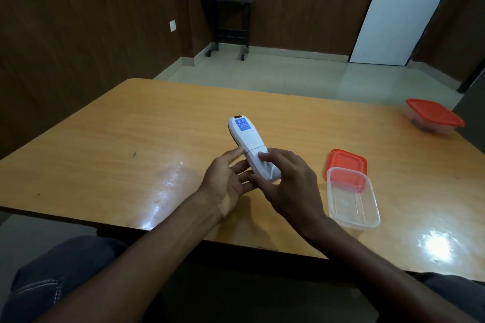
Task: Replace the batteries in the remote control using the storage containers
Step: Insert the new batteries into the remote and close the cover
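Note:
A white remote control with a blue label is held back side up above the wooden table. My left hand cradles its lower end from the left and beneath. My right hand covers the lower end from the right, with the thumb pressed on the battery cover. An open clear container lies to the right, its red lid flat on the table behind it. A second container with a red lid on stands at the far right edge.
The table's near edge runs just in front of my knees. Beyond the table is tiled floor, a small black rolling stand against the dark wall, and a white door.

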A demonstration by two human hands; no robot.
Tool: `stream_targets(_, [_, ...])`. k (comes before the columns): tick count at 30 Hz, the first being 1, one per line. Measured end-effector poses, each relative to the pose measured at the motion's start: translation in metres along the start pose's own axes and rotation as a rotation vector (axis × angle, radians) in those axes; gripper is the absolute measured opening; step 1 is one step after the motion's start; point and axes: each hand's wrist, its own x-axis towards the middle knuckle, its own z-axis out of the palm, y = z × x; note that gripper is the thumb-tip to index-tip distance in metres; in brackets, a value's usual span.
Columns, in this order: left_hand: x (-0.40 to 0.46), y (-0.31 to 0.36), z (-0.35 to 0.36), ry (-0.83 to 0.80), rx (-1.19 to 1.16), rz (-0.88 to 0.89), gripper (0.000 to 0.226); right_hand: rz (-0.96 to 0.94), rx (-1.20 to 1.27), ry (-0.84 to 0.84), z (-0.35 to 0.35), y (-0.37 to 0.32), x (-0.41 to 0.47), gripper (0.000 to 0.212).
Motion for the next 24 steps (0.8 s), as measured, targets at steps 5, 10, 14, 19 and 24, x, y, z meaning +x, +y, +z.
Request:
stream_targets(5, [0.004, -0.003, -0.002, 0.056, 0.138, 0.077, 0.045, -0.096, -0.021, -0.132, -0.001, 0.003, -0.001, 0.055])
stream_targets(10, [0.005, 0.005, -0.006, 0.042, 0.362, 0.136, 0.046, -0.135, 0.048, -0.326, -0.015, 0.02, 0.013, 0.094])
stream_targets(14, [0.003, 0.0, 0.0, -0.058, 0.638, 0.152, 0.049, -0.13, -0.005, -0.391, -0.028, 0.031, 0.027, 0.141])
stream_targets(19, [0.0, -0.008, 0.003, -0.143, 0.749, 0.147, 0.049, -0.167, -0.13, -0.429, -0.039, 0.036, 0.028, 0.156])
stream_targets(24, [-0.004, -0.014, -0.001, -0.154, 0.775, 0.195, 0.041, -0.234, -0.23, -0.422, -0.041, 0.031, 0.027, 0.135])
